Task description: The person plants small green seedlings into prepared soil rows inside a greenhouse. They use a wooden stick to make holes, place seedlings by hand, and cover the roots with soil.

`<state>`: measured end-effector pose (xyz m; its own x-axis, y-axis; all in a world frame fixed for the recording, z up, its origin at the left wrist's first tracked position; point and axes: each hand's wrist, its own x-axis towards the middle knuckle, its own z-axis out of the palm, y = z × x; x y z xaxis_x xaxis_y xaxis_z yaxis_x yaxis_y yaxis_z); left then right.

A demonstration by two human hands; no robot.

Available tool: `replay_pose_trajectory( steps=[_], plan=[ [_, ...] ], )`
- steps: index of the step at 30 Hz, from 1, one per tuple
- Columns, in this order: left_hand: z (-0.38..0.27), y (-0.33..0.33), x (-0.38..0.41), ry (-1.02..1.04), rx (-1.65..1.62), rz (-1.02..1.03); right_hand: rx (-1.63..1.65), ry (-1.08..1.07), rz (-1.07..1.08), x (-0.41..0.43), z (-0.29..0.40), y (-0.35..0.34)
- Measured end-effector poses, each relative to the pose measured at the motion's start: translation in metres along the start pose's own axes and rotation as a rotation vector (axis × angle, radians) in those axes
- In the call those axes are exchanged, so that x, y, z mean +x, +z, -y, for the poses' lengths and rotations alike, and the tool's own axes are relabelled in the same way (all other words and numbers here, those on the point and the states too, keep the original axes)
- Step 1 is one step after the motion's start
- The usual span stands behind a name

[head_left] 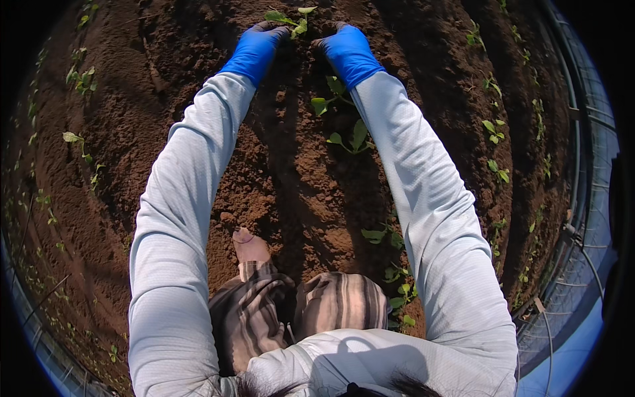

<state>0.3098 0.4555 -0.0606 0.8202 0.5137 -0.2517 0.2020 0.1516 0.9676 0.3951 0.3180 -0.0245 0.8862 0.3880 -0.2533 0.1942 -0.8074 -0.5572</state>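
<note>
Both of my hands wear blue gloves with soil-darkened fingertips and reach far ahead, at the top of the view. My left hand is just left of a small leafy seedling, its fingertips close to the stem. On the seedling's right, my right hand has its fingers curled down at the brown soil. Whether either hand grips the seedling or soil cannot be made out. Nearer to me, two more seedlings, one beside my right wrist and another by the forearm, grow in the same row.
Rows of seedlings run along the left and right. More plants grow beside my right forearm. My foot and striped trouser legs are low in view. Pipes and netting curve along the right rim.
</note>
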Motion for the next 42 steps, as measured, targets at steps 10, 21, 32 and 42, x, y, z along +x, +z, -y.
replay_pose_trajectory(
  steps=[10, 21, 32, 42],
  plan=[
    [0.011, -0.003, 0.003, -0.029, -0.202, 0.013, -0.176, -0.215, -0.028, -0.004, -0.01, 0.008],
    [-0.002, -0.015, -0.027, 0.009, 0.141, -0.096, 0.344, -0.143, -0.071, -0.017, -0.044, -0.035],
    [0.04, -0.092, -0.099, -0.169, 0.283, -0.167, 0.662, -0.36, 0.14, -0.065, -0.007, -0.032],
    [0.105, -0.177, -0.133, -0.254, 0.798, -0.244, 0.353, -0.493, 0.624, -0.126, 0.073, 0.052]
  ],
)
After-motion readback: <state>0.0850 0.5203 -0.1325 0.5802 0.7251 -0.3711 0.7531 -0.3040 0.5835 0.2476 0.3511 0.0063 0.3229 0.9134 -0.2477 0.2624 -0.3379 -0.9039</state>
